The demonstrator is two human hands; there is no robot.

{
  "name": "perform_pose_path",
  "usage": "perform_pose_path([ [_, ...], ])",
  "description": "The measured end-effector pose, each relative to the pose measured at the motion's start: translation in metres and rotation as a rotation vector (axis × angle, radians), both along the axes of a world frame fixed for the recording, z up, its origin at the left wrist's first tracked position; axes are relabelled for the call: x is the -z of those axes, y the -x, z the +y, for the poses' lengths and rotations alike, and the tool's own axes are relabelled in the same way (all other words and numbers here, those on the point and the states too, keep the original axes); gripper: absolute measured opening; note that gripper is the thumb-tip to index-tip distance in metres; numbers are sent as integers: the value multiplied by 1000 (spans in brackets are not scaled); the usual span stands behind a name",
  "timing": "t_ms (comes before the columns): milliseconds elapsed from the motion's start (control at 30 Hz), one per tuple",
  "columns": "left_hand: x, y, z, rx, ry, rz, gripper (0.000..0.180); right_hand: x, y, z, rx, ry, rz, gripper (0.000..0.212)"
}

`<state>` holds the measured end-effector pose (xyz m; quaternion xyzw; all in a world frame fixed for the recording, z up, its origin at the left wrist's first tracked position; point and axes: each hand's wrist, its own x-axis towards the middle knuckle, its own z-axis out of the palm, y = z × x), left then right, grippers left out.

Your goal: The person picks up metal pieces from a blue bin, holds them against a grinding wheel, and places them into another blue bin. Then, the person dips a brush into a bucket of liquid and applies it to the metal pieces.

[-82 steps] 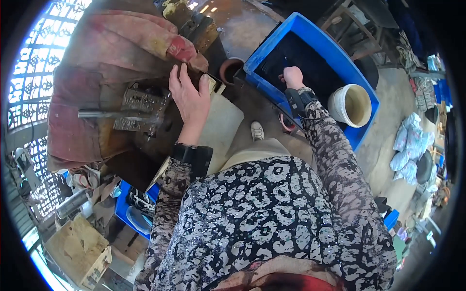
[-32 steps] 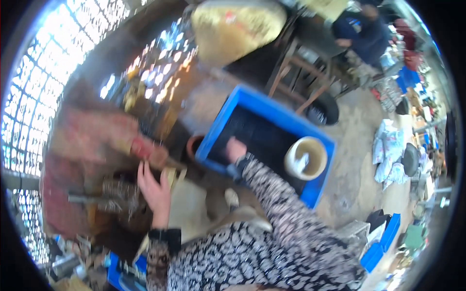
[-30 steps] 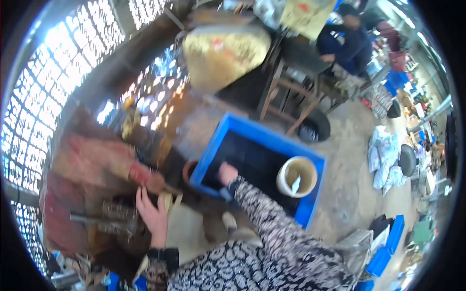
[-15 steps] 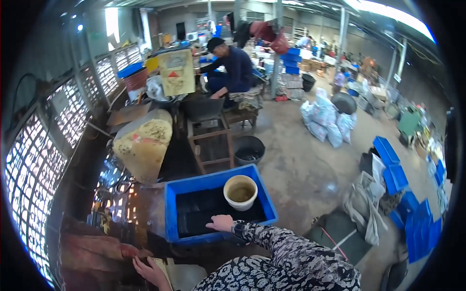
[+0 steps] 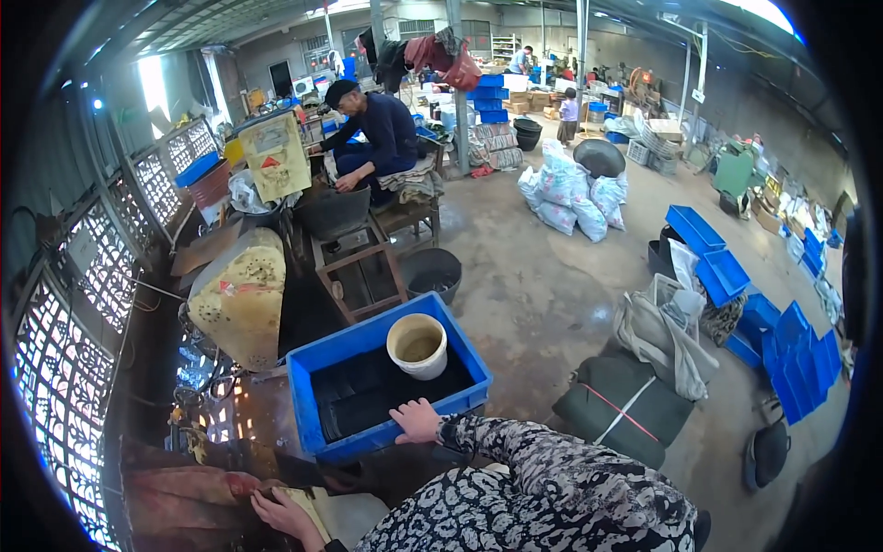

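Note:
My right hand (image 5: 417,420) is at the near rim of a blue plastic crate (image 5: 303,405), fingers stretched out and apart, holding nothing. Dark material, its kind unclear, covers the crate's bottom. Inside, toward the far right corner, stands a cream-coloured bucket (image 5: 423,368) with murky brownish contents. Lower left, my left hand (image 5: 283,517) lies with its fingers extended beside a tan edge and a small brown patch I cannot make out. A reddish, stained cloth-like cover (image 5: 184,492) reaches close to those fingertips.
A yellowish machine housing (image 5: 241,299) stands beyond the crate at left. Past it, a seated person (image 5: 377,133) works over a dark basin (image 5: 331,213). A black tub (image 5: 432,273) sits behind the crate. Right are a strapped dark bundle (image 5: 621,405), white sacks (image 5: 566,189) and blue crates (image 5: 800,363).
The view has swung right, so the scene sits further left. My right hand's fingers are more spread at the crate's near rim. My left hand stays about where it was.

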<state>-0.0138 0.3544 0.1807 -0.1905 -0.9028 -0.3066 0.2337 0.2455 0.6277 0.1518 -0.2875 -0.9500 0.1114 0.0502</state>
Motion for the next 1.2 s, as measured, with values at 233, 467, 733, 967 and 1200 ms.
perform_pose_path([
  [233,-6,-4,0,-5,-4,-6,48,4,-2,6,-50,12,10,74],
  [467,-9,-4,3,-26,10,-24,49,5,-1,9,-80,10,11,76],
  [733,-7,1,3,-40,5,15,50,-4,5,9,-89,62,-77,75],
  [967,-16,-6,3,-59,-9,-30,50,-1,4,11,-104,44,-67,73],
  [1200,-15,-6,4,-52,-30,-17,50,-4,4,13,-104,49,-69,71],
])
